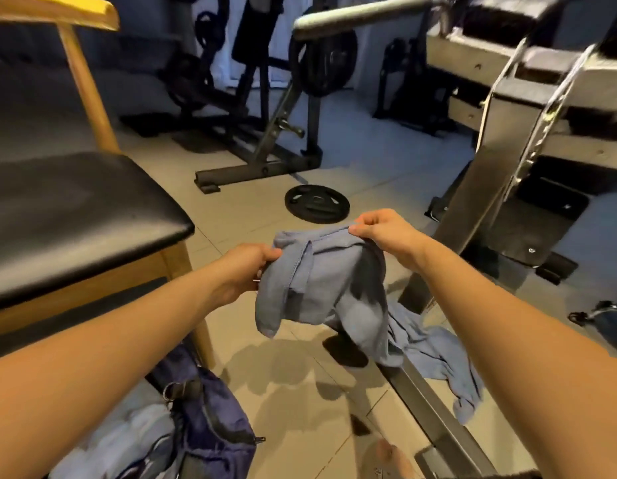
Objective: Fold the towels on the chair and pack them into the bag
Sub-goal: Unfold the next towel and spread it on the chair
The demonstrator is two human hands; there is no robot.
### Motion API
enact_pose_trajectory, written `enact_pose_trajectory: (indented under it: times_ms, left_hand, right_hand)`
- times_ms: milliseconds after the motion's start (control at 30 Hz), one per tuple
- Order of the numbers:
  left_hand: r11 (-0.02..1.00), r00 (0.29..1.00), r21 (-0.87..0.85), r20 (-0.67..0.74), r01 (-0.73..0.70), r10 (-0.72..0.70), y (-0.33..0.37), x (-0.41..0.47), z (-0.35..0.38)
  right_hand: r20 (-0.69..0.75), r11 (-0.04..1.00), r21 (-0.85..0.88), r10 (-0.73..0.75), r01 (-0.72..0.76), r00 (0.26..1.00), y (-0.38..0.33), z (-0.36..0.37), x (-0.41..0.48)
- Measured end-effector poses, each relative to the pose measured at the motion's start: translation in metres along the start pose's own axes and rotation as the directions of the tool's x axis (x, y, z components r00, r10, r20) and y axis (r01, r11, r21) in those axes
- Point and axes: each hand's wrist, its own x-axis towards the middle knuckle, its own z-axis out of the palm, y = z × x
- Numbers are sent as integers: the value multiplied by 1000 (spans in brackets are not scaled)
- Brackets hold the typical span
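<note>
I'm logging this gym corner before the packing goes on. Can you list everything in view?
blue-grey cloth towel: one, blue-grey, held up at centre.
second blue-grey towel: one, blue-grey, crumpled on the tiles, right of centre.
wooden chair with black padded seat: one, tan and black, left.
dark blue fabric bag: one, dark blue, floor at lower left by the chair leg.
black round weight plate: one, black, flat on the floor, middle.
black metal bench frame: one, black, behind the plate.
grey metal gym machine: one, grey, right.
left hand: one, grips the held towel's left edge.
right hand: one, pinches its top edge.
</note>
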Motion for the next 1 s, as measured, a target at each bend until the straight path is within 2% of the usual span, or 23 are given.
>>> enact_pose_trajectory:
  times_ms: [100,233,333,400,467,533,600,700,800,933,1000]
  left_hand:
    - [997,997,-24,-35,-71,70,25,-22,-12]
    - [990,990,-103,-109,-95,83,51,-61,-42]
    - [971,995,-222,-42,-94,87,60,-94,-76]
    - [979,987,-139,33,-150,156,65,-116,-97]
    - [968,970,75,65,-240,235,70,-140,-115]
    - [911,950,274,33,-307,310,74,-159,-132]
    - [887,928,319,-56,-333,368,77,-180,-149]
    - [904,887,179,-194,-388,419,84,-207,-179]
    - [902,861,-26,-312,-431,402,91,-230,-215]
    - [878,854,-266,-456,-398,249,97,-238,-267]
    - [911,870,-281,-473,-302,143,94,-230,-294]
  right_hand:
    - [1,994,-14,-109,109,994,-54,-8,-4]
    - [111,987,6,-159,159,981,-118,-3,-16]
    - [153,982,61,-186,178,971,-160,14,-24]
    - [164,978,105,-196,180,967,-187,29,-29]
    - [187,972,145,-208,183,960,-214,45,-33]
    - [217,967,166,-225,192,950,-240,60,-35]
    - [252,966,159,-241,206,937,-265,73,-36]
    - [251,958,149,-275,244,928,-297,91,-31]
    - [203,937,164,-339,309,919,-329,113,-21]
    - [252,894,282,-418,347,873,-364,149,-6]
    - [290,868,319,-471,380,833,-373,171,9]
